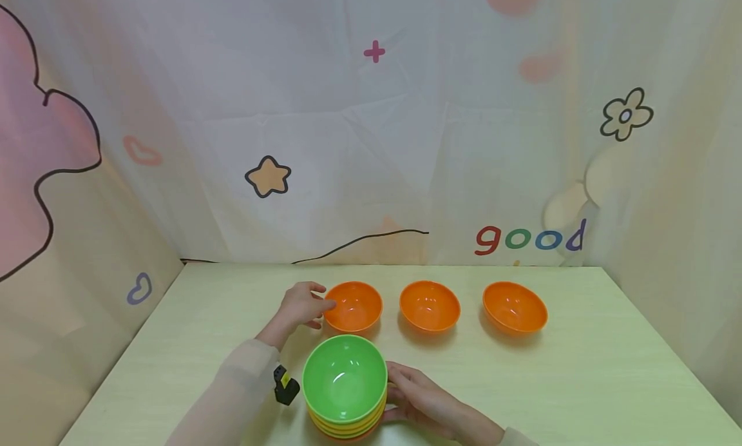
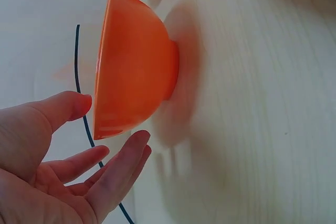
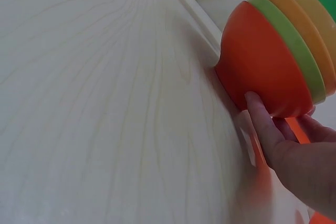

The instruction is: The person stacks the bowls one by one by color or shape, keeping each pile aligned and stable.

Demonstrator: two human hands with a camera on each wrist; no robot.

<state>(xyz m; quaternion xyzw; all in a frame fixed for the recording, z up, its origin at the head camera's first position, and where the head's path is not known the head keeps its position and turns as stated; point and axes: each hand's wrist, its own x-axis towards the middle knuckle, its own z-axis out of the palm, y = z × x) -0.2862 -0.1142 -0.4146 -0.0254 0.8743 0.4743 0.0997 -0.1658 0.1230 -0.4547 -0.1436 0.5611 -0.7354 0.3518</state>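
My left hand [image 1: 301, 304] reaches to the left side of an orange bowl [image 1: 353, 307], the leftmost of three in a row. In the left wrist view, the thumb [image 2: 79, 104] is by the rim and the spread fingers lie below the bowl's curved side, with a gap visible. Nearer to me stands a stack of nested bowls, with a green bowl [image 1: 344, 378] on top and an orange-red bowl [image 3: 257, 59] at the bottom. My right hand [image 1: 422, 397] rests its extended fingers against the right side of this stack, low on the bottom bowl.
Two more orange bowls, a middle one [image 1: 429, 306] and a right one [image 1: 514, 308], sit upright along the back of the pale wooden table [image 1: 580, 368]. A printed curtain [image 1: 348, 175] hangs behind. A black device [image 1: 285, 387] shows at the left sleeve, beside the stack.
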